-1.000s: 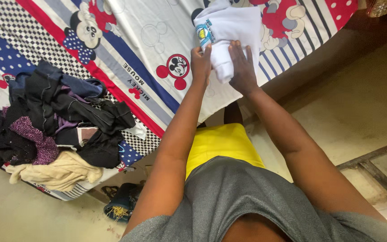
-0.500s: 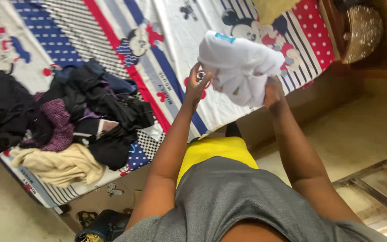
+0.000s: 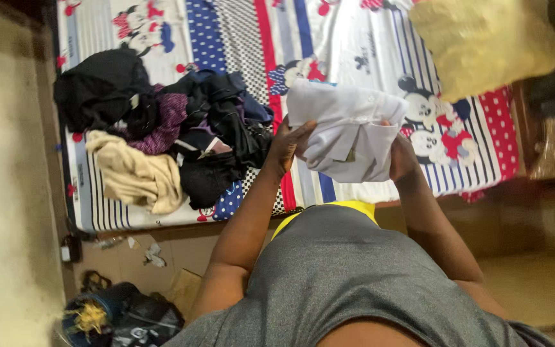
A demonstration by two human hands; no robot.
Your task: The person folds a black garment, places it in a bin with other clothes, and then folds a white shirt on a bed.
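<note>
Left hand (image 3: pixel 288 146) and right hand (image 3: pixel 401 158) are gripping a folded white shirt (image 3: pixel 345 132) above the bed (image 3: pixel 354 58); right fingers are hiding behind the soft, creased cloth. A dark clothes pile (image 3: pixel 162 128) is blurring together at left.

Home bedroom: bed (image 3: pixel 457 160), laundry pile (image 3: pixel 162 128)

The person wears a grey heathered top over a yellow garment, arms bare of sleeves.

Both arms outstretched, left hand (image 3: pixel 288 146) and right hand (image 3: pixel 402 159) clenched.
</note>
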